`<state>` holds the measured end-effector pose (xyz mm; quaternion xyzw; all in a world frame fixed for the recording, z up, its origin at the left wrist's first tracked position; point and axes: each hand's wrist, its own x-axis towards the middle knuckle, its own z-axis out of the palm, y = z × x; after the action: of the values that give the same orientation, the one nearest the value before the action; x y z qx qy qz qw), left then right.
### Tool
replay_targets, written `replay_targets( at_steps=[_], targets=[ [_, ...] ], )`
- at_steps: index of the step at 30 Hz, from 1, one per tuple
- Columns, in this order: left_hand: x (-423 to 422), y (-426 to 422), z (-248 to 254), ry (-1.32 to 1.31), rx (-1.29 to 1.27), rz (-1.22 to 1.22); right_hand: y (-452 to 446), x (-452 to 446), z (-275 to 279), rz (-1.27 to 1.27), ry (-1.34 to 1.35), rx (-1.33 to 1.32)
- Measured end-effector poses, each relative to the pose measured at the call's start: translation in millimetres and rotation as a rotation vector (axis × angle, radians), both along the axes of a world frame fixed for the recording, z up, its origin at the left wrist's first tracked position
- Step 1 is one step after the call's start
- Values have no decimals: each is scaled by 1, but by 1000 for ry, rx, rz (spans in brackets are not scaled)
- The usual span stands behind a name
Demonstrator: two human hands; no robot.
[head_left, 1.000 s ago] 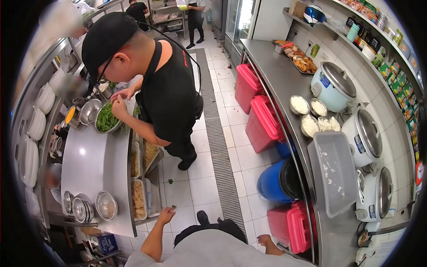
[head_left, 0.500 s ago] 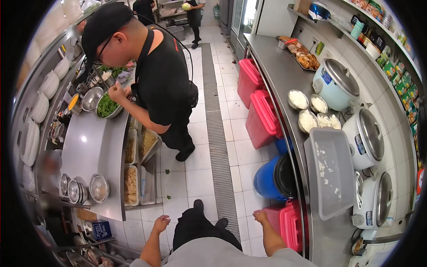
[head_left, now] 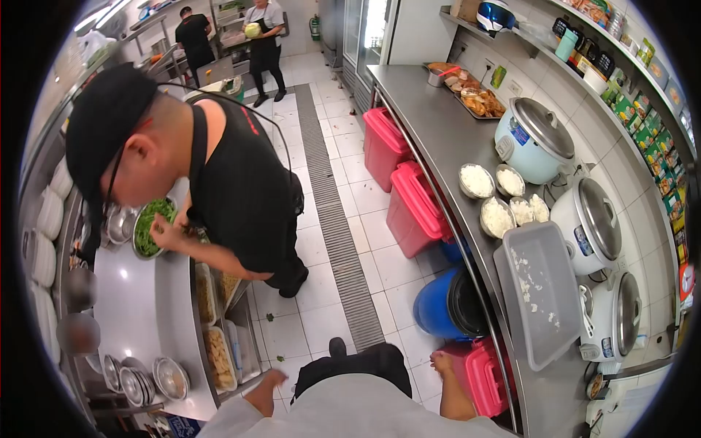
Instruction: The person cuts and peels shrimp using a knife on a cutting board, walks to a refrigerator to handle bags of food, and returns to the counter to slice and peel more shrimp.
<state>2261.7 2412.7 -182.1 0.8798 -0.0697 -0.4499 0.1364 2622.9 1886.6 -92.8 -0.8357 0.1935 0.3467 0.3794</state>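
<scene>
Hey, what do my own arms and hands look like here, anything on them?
Your left hand and right hand are bare, with no gloves. Your forearms are uncovered, below a light grey top. No watch or bracelet shows.

Bright overall; wide-angle view.
Glare spots on steel counter [head_left: 135,310]; fridge [head_left: 374,33] glows; lines bow, edges fade to black.
</scene>
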Motion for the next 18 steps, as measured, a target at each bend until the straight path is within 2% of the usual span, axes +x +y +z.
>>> replay_targets(
  at_steps=[1, 2, 3, 5, 6, 7, 8, 9, 11, 12, 13, 15, 16, 17, 18],
  targets=[
    [35, 12, -8, -15, 170, 577, 1, -3, -2, -8, 5, -5],
    [96, 23, 2, -43, 114, 478, 1, -7, -6, -35, 6, 28],
    [156, 30, -14, -104, 117, 446, 5, -8, -12, -60, 2, 66],
    [294, 24, -1, -257, -14, 470, 13, -17, -21, -13, 88, -6],
    [359, 16, 8, -508, -177, 399, -33, -28, -117, 281, 56, 52],
    [434, 11, 23, -643, -139, -115, -68, -36, -189, 548, -16, 123],
    [493, -6, 72, -672, -276, 76, -61, -32, -187, 427, 101, 72],
    [540, -27, 105, -645, -522, 628, -51, -40, -183, 307, 215, 20],
    [629, -41, 155, -615, -648, 624, 13, -1, -101, -270, 575, -8],
    [668, -35, 171, -616, -697, 595, 17, 16, -111, -282, 663, 63],
    [697, -23, 174, -615, -697, 598, 40, 38, -77, -230, 581, 51],
    [748, 0, 170, -619, -627, 530, 60, 83, -84, -318, 479, -1],
    [765, 18, 162, -613, -592, 532, 53, 115, -105, -403, 568, 365],
    [776, 38, 171, -511, -608, 635, 49, 145, -121, -475, 644, 739],
    [783, 58, 179, -403, -622, 741, 89, 178, -109, -25, 261, 247]
  ],
)
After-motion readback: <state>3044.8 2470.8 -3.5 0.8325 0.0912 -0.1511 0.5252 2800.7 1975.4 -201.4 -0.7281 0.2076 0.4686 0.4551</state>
